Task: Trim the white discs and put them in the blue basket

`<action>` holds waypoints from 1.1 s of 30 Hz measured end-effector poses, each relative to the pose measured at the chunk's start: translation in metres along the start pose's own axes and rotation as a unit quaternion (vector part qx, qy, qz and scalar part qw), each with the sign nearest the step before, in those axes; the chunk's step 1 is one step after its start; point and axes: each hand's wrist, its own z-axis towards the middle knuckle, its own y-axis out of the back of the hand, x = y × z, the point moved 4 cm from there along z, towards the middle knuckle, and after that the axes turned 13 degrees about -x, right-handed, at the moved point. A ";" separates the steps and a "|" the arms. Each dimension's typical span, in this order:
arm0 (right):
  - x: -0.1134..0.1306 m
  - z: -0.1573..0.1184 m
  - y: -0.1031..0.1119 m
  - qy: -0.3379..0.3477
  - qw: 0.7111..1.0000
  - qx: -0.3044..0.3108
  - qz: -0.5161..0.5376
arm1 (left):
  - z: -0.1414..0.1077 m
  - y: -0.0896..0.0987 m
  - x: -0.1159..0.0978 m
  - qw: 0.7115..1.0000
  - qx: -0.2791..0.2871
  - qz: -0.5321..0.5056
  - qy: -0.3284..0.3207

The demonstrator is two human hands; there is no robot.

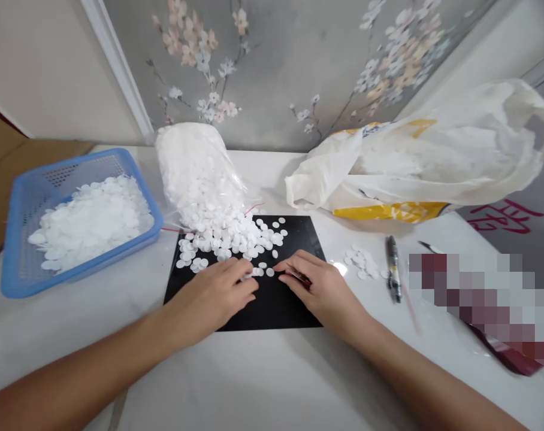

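Observation:
White round discs spill from a clear plastic bag onto a black board. At the board's left side my left hand is closed, its fingers curled around what look like a few white discs, partly hidden. Across from it, my right hand pinches a slim, dark, tweezers-like tool, mostly covered by the fingers. A single disc lies on the board between both hands, just left of the right fingertips.
A blue basket at the left holds a heap of white discs. To the right lie a small disc pile, a black marker and a dark pointed object. A white and yellow plastic bag rests at the back right.

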 end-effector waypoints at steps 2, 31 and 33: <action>-0.003 0.001 0.001 -0.009 1.000 -0.007 -0.020 | 0.000 0.004 0.011 0.999 0.027 0.004 0.039; -0.009 0.009 0.005 0.008 0.999 -0.013 -0.029 | 0.008 0.009 0.024 0.989 -0.046 -0.010 0.140; -0.006 0.008 0.006 -0.007 1.000 -0.013 -0.015 | 0.007 0.007 0.024 0.990 -0.035 -0.013 0.133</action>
